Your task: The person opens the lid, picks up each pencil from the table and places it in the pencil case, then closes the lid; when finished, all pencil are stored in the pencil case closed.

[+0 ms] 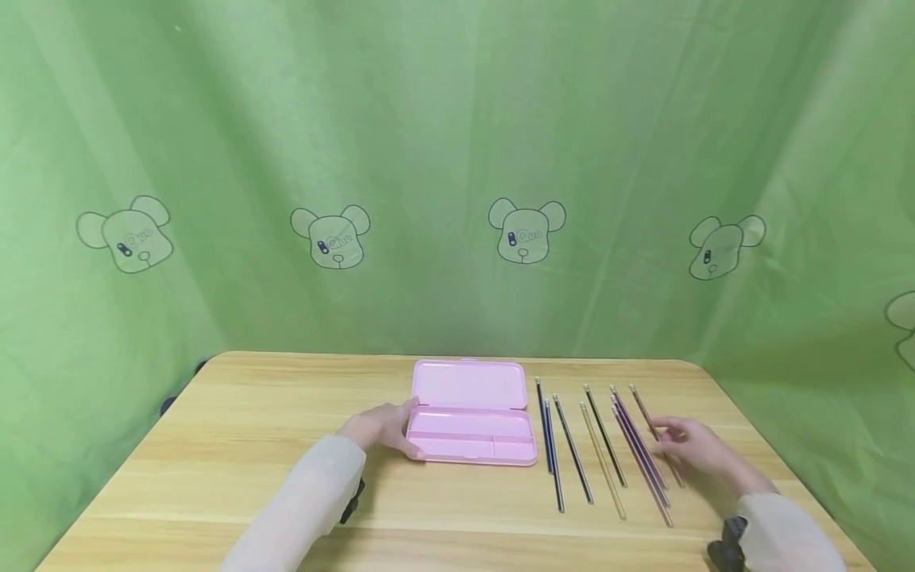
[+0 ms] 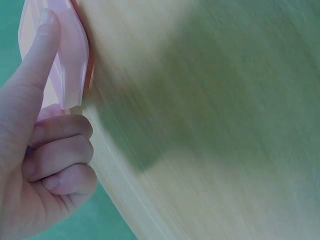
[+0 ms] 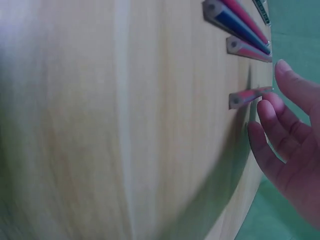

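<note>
A pink pencil case (image 1: 468,385) lies with its lid laid back, its divided tray bare inside. My left hand (image 1: 386,425) holds the case's left end; in the left wrist view the thumb presses along the pink case (image 2: 73,50) and the other fingers curl. Over at the right, my right hand (image 1: 689,445) is at the rightmost pencil (image 1: 642,409), a reddish-brown one. The right wrist view has the fingertips right beside that pencil (image 3: 244,98), thumb held apart from the fingers. The pencil lies on the table.
Several more pencils lie spread between the case and my right hand: dark blue ones (image 1: 557,477), a black one (image 1: 606,437), a yellow one (image 1: 603,461) and purple-pink ones (image 1: 639,461). The wooden table (image 1: 236,445) meets a green curtain (image 1: 429,302) behind.
</note>
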Demonstrator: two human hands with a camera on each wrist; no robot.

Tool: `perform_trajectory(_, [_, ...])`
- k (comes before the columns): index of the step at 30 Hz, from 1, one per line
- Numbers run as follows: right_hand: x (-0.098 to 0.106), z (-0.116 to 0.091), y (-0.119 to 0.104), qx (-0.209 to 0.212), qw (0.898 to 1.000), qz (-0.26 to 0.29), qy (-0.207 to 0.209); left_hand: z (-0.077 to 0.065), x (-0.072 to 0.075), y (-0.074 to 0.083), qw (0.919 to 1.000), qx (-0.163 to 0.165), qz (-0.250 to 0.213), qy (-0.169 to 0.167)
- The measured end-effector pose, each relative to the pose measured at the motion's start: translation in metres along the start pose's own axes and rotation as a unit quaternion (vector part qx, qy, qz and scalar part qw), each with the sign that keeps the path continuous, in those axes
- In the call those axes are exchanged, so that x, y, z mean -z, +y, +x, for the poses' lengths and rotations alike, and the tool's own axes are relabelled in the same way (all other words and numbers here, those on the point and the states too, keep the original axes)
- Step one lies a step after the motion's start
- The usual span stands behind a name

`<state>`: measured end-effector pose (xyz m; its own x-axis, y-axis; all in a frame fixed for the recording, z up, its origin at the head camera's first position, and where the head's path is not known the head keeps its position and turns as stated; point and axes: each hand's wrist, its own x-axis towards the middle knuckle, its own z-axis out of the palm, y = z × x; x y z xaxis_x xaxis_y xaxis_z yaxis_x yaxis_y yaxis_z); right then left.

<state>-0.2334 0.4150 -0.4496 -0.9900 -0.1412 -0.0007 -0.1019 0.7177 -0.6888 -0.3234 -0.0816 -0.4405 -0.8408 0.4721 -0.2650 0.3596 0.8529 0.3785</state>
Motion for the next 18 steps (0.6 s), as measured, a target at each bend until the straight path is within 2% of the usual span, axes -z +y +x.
perform_trajectory(1, [0.0, 0.0, 0.001, 0.001, 1.0, -0.001, -0.002, -0.008, 0.005, 0.007, 1.0, 0.004, -0.003, -0.004])
perform_trajectory(4, [0.0, 0.001, 0.007, 0.019, 1.0, -0.011, 0.004, -0.008, 0.006, 0.008, 1.0, 0.007, -0.002, -0.006])
perform_trajectory(6, [0.0, 0.002, 0.014, 0.056, 0.998, -0.023, 0.015, -0.008, 0.006, 0.009, 0.9999, 0.008, -0.001, -0.006])
perform_trajectory(9, [0.0, 0.004, 0.016, 0.076, 0.996, -0.047, 0.024, -0.008, 0.006, 0.01, 0.9999, 0.008, 0.002, -0.006])
perform_trajectory(12, [-0.001, 0.004, 0.011, 0.062, 0.996, -0.062, 0.027, -0.009, 0.007, 0.011, 1.0, 0.007, 0.005, -0.005])
perform_trajectory(14, [-0.001, 0.005, 0.005, 0.034, 0.996, -0.081, 0.025, -0.009, 0.007, 0.011, 0.9999, 0.009, 0.006, -0.005])
perform_trajectory(18, [-0.001, 0.008, 0.001, 0.018, 0.994, -0.103, 0.022, -0.009, 0.007, 0.011, 0.9999, 0.01, 0.008, -0.006])
